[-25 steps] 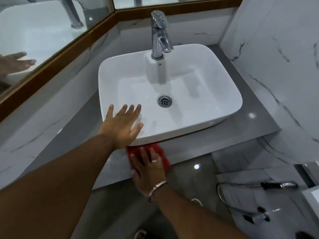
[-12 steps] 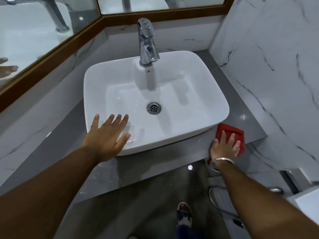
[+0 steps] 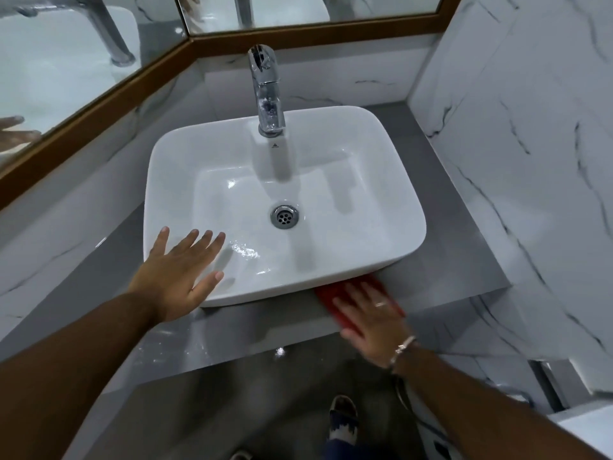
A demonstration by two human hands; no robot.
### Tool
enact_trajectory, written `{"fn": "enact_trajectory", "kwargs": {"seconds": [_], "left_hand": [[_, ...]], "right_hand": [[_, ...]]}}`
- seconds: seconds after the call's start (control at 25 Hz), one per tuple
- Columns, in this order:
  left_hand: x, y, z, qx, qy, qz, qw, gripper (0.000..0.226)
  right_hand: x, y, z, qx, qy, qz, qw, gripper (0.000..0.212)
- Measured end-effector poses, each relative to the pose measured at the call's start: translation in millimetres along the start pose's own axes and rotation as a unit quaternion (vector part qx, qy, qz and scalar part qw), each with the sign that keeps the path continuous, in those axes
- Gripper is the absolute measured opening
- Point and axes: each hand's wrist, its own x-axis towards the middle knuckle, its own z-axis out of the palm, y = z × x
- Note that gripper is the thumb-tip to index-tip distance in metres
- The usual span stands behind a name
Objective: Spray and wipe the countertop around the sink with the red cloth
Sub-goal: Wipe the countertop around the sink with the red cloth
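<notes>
— Cloth (image 3: 335, 295) first: where is it?
— Red, flat on the grey counter (image 3: 252, 330), at the front edge, just below the sink's near right corner. Its far edge touches the base of the sink (image 3: 391, 200) or slips a little under the rim there; I cannot tell which.
— What holds it?
— The right hand (image 3: 371, 318) lies on top, palm down, fingers spread and flat. It presses the cloth and does not clutch it. That hand is blurred. A ring shows on one finger, a bracelet (image 3: 403, 350) at the wrist.
— And the other?
— The left hand (image 3: 179, 273) is wide open with nothing in it, fingers splayed, over the near left corner of the sink. Its thumb lies on the front rim; whether the fingertips touch the basin is unclear.
— The sink itself?
— White, rectangular, set on the counter. A chrome tap (image 3: 267, 91) stands at its back rim, a drain (image 3: 284, 217) in the middle, wet glints on the basin floor.
— The counter?
— Shiny specks and wet streaks near its front left. A mirror (image 3: 66, 61) runs along the left and the back, framed in wood.
</notes>
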Motion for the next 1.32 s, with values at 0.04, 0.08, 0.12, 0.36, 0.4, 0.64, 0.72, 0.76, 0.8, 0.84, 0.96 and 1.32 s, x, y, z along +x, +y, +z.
{"fn": "enact_trajectory", "kwargs": {"seconds": [0.04, 0.08, 0.12, 0.36, 0.4, 0.64, 0.72, 0.76, 0.8, 0.84, 0.96, 1.32], "left_hand": [[0, 0, 0, -0.003, 0.000, 0.001, 1.000, 0.076], [0, -1, 1, -0.002, 0.001, 0.004, 1.000, 0.075], [0, -2, 2, -0.001, 0.002, 0.006, 1.000, 0.074], [1, -2, 3, -0.011, 0.004, 0.002, 1.000, 0.072], [1, 0, 3, -0.008, 0.009, -0.001, 1.000, 0.073], [0, -3, 6, -0.011, 0.063, -0.032, 0.997, 0.071], [-5, 5, 7, -0.006, 0.105, -0.053, 0.993, 0.071], [-18, 1, 9, -0.011, 0.134, -0.073, 0.988, 0.073], [-37, -8, 12, -0.016, 0.156, -0.088, 0.984, 0.075], [-61, -23, 17, -0.013, 0.174, -0.098, 0.980, 0.076], [-171, -89, 50, 0.039, 0.215, -0.166, 0.962, 0.082], [-338, -237, 16, 0.115, 0.300, -0.469, 0.823, 0.109]], "right_hand": [[-7, 44, -7, -0.008, 0.020, 0.066, 0.998, 0.061], [-14, 84, -15, -0.010, 0.029, 0.143, 0.989, 0.063], [-20, 115, -23, 0.005, 0.029, 0.217, 0.976, 0.065], [-1, 69, -18, 0.028, 0.046, 0.340, 0.939, 0.068], [1, 39, -12, 0.037, 0.037, 0.289, 0.956, 0.069], [37, -162, 33, 0.021, -0.039, -0.037, 0.998, 0.073], [55, -190, 31, 0.009, -0.066, -0.019, 0.998, 0.074], [61, -199, 29, -0.012, -0.078, -0.013, 0.997, 0.075], [63, -200, 27, -0.029, -0.088, -0.014, 0.996, 0.076], [61, -197, 24, -0.042, -0.101, -0.026, 0.994, 0.077], [50, -193, 10, -0.073, -0.118, -0.096, 0.986, 0.080], [150, -301, 17, -0.056, -0.098, -0.138, 0.984, 0.060]]}}
